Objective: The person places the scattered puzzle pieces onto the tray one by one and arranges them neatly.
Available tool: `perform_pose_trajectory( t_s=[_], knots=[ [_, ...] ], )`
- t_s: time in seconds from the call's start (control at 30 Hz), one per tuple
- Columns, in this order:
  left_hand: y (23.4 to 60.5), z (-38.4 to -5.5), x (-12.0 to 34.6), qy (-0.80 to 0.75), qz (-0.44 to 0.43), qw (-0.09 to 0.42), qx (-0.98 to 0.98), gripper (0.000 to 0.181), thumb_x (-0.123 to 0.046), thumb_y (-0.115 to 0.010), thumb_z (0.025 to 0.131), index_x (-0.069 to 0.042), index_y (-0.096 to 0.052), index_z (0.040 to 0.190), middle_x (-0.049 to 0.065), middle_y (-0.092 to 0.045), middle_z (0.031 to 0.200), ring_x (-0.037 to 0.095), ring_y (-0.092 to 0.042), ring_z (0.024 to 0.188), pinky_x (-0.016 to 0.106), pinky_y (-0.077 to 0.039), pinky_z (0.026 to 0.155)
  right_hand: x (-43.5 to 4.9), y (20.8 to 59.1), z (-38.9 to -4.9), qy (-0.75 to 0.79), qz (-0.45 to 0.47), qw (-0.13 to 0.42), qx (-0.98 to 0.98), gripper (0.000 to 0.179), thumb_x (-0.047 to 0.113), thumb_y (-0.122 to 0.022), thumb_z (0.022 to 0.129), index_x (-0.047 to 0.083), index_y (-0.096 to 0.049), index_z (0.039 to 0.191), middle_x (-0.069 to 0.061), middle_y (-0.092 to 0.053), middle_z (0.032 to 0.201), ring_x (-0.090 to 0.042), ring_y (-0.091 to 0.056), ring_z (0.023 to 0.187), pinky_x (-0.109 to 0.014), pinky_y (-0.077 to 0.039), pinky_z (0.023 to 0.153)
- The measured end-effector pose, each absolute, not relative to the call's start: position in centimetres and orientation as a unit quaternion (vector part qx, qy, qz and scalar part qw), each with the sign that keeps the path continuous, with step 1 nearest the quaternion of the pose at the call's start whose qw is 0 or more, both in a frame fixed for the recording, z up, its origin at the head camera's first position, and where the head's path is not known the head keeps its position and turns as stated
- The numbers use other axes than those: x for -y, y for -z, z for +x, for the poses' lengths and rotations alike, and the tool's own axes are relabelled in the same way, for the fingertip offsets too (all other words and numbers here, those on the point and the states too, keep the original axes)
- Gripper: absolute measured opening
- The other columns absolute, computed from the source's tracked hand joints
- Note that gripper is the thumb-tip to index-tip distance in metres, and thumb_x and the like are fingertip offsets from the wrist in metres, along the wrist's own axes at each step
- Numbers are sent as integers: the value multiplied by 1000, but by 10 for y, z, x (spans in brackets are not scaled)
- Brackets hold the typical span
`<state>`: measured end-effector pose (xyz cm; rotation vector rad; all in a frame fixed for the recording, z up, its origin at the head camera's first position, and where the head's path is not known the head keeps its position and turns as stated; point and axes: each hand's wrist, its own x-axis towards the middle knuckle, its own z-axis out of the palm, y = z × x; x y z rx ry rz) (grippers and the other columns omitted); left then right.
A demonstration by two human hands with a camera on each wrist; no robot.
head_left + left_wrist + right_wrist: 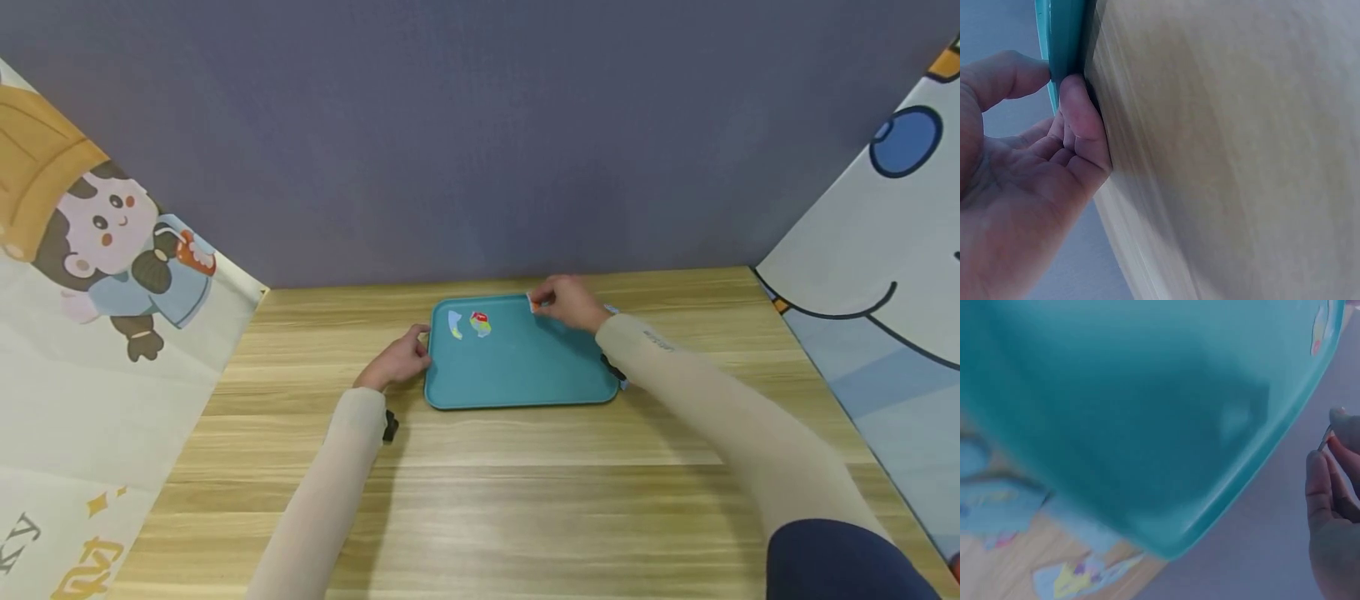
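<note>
A teal tray [522, 367] lies on the wooden table. My left hand [399, 360] grips its left edge; in the left wrist view the thumb [1019, 75] presses the rim [1066, 37] and the fingers curl against its side. Over the tray's far edge my right hand [573, 304] pinches a small flat printed piece [533, 303], white and orange, between thumb and fingertips. The right wrist view shows this piece [1327, 436] edge-on. On the tray's far left lie a pale blue and yellow piece [455, 325] and a red, yellow and blue piece [481, 324].
More printed pieces [1082, 575] lie on the table beside the tray's right side, mostly hidden by my right forearm [675, 375] in the head view. A dark grey partition [487, 142] stands behind the table [495, 500], with cartoon-printed panels [135, 275] at the sides.
</note>
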<state>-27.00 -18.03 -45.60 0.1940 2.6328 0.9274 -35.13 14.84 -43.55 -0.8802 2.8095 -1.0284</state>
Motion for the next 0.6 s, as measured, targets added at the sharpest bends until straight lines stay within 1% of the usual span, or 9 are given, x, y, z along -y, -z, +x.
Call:
perform_pose_trajectory(
  t_s=[0.17,0.3,0.47,0.6],
  knots=[
    [456,-270,181,-328,65,172,-927,64,-9,-55,88,-3,-26,145,14,-58,102,24,-56,86,38,-45,77,-127,440,-349,325,-274,60,-903,25,6,-73,81,-2,-71,105,-12,-66,101,-25,-62,93,-35,-49,79],
    [455,-270,180,-332,64,172,-925,64,-9,-55,88,-3,-26,145,14,-58,102,24,-56,86,38,-45,78,-111,442,-347,318,-266,89,-906,24,7,-73,82,-1,-71,104,-12,-68,100,-25,-62,92,-35,-49,79],
    [455,-271,181,-332,68,173,-925,64,-8,-55,88,-2,-26,145,15,-58,103,24,-56,87,38,-45,78,-98,447,-346,289,-253,99,-918,22,9,-73,82,2,-72,103,-10,-68,98,-23,-62,92,-34,-50,79],
    [455,-270,181,-330,69,171,-926,64,-9,-55,88,-2,-26,145,16,-58,104,25,-56,88,39,-45,79,-92,450,-347,280,-241,102,-924,22,10,-73,83,2,-72,104,-10,-67,100,-24,-61,94,-34,-49,79]
  ],
)
